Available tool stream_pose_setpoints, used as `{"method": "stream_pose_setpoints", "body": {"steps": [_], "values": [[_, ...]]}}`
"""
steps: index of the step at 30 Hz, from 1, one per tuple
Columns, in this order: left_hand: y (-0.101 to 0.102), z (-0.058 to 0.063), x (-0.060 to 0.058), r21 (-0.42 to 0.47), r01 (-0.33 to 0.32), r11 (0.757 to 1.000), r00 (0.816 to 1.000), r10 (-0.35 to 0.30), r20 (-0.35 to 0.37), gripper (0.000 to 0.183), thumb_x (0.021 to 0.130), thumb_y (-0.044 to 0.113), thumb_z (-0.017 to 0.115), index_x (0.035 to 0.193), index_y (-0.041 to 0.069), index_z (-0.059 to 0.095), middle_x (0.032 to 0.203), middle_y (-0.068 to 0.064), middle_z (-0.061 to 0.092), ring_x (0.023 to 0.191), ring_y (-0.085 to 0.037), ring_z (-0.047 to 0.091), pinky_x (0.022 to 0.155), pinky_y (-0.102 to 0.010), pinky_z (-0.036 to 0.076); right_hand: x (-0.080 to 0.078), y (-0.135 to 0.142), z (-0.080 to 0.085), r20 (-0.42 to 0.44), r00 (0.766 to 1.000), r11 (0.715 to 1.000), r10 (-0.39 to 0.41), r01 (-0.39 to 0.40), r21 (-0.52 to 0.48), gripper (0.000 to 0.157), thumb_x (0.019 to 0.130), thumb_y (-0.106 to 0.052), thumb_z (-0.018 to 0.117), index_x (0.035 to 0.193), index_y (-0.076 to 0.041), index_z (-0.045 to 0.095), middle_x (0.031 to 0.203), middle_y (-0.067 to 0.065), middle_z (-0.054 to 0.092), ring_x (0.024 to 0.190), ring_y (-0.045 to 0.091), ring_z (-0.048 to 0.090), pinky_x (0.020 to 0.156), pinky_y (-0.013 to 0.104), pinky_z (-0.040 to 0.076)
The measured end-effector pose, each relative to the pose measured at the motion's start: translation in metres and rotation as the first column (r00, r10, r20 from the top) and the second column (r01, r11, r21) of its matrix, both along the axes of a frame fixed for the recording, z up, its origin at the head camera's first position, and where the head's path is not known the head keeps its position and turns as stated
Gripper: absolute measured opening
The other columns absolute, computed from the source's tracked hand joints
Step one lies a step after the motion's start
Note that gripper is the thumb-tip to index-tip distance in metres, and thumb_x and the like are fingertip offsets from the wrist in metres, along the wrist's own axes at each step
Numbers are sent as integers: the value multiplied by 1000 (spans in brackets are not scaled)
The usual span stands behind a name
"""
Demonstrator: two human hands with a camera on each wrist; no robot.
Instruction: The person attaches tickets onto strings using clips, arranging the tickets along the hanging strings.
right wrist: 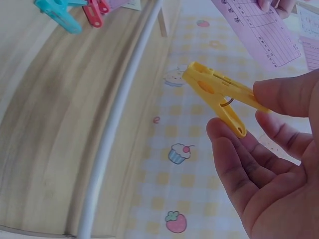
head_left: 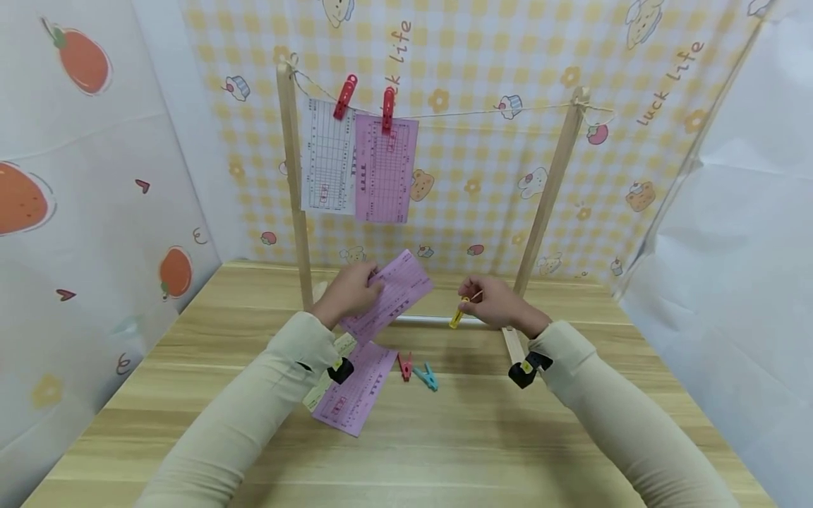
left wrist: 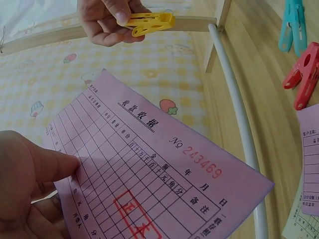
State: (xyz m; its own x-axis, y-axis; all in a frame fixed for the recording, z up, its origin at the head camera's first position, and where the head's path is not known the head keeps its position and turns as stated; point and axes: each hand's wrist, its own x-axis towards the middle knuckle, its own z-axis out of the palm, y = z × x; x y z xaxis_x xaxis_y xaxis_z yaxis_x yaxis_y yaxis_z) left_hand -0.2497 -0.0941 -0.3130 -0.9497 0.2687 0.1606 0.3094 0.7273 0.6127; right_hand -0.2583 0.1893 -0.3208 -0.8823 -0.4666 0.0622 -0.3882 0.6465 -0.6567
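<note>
My left hand (head_left: 358,288) pinches a pink receipt slip (head_left: 399,288) by its edge, thumb on the printed face, above the table. In the left wrist view the slip (left wrist: 149,164) shows a printed grid and a red number. To the right, my right hand (head_left: 498,302) holds a yellow clothespin (head_left: 457,312) between thumb and fingers. The right wrist view shows this clothespin (right wrist: 214,94) with its handles toward the hand and its nose pointing away. Behind the hands, a white slip (head_left: 329,159) and a pink slip (head_left: 385,169) hang from a string, each under a red clothespin (head_left: 345,97).
The string (head_left: 483,113) runs between two wooden posts (head_left: 551,197). A white rod (head_left: 432,321) joins them low down. On the table (head_left: 483,451) lie another pink slip (head_left: 358,391) over a pale yellow-green one, a red clothespin (head_left: 405,367) and a teal clothespin (head_left: 427,377).
</note>
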Motion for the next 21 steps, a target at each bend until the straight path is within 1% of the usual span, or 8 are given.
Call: {"method": "stream_pose_setpoints", "body": {"steps": [4, 10, 13, 17, 21], "values": [[3, 4, -1, 21, -8, 1000, 1000, 7, 8, 11, 97, 12, 54, 100, 3, 59, 89, -11, 61, 75, -23, 60, 62, -32, 52, -1, -1, 5, -36, 999, 1000, -13, 13, 4, 13, 92, -9, 65, 101, -2, 59, 98, 13, 60, 91, 28, 63, 74, 39, 53], [6, 11, -5, 47, -18, 999, 1000, 18, -2, 15, 98, 14, 53, 105, 3, 61, 95, -12, 63, 78, -24, 62, 66, -33, 52, -2, -5, 12, -79, 996, 999, -30, 27, -37, 14, 92, -9, 65, 101, 0, 60, 101, 15, 60, 95, 31, 64, 76, 42, 53], [8, 16, -6, 65, -20, 998, 1000, 21, -7, 15, 98, 15, 53, 104, 3, 61, 96, -13, 63, 79, -24, 62, 66, -33, 52, -3, -6, 16, -110, 993, 999, -40, 37, -28, 14, 92, -10, 66, 102, 0, 61, 101, 15, 60, 94, 31, 64, 78, 43, 52], [9, 22, -8, 101, -21, 995, 999, 24, -29, 12, 97, 14, 54, 100, 4, 60, 93, -13, 63, 77, -24, 62, 64, -33, 52, -3, -6, 22, -176, 984, 999, -40, 36, -29, 11, 90, -7, 67, 98, -1, 62, 90, 11, 60, 79, 25, 60, 70, 39, 50], [12, 27, -11, 131, -30, 991, 999, 36, -39, 12, 97, 15, 54, 102, 4, 59, 93, -13, 63, 77, -25, 63, 63, -34, 54, -5, -5, 27, -237, 971, 999, -26, 17, -41, 9, 89, -3, 67, 95, 0, 62, 80, 8, 57, 66, 19, 52, 61, 34, 44]]}}
